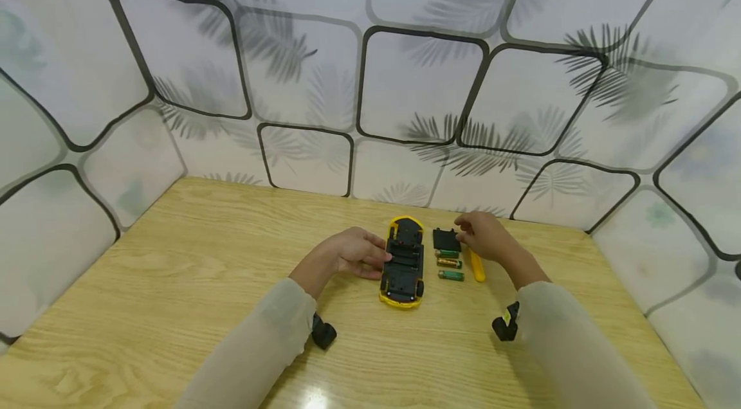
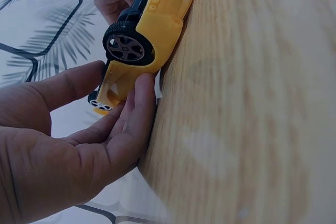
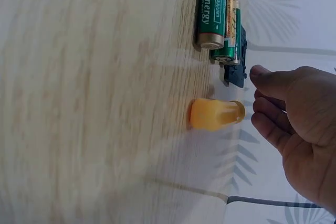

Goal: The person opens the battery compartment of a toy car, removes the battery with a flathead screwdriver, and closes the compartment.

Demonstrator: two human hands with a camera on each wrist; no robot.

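Observation:
A yellow toy car (image 1: pixel 404 267) lies upside down, its black underside up and its battery compartment uncovered. My left hand (image 1: pixel 360 253) holds it by the side, thumb at the edge of the underside and fingers along the yellow body (image 2: pixel 163 24). My right hand (image 1: pixel 483 235) hovers with loosely curled fingers over the far end of a yellow handle (image 1: pixel 477 266); whatever lies beyond that handle is hidden by the hand. Just left of its fingertips is a black battery cover (image 1: pixel 446 239). In the right wrist view nothing shows between thumb and fingers.
Three batteries lie in a column between car and handle: a green one (image 1: pixel 447 254) by the cover, a gold-and-green one (image 1: pixel 449 263), and another green battery (image 1: pixel 451 275) nearest me. Patterned cloth walls (image 1: pixel 307 158) border the wooden table (image 1: pixel 202 267) at the back and sides.

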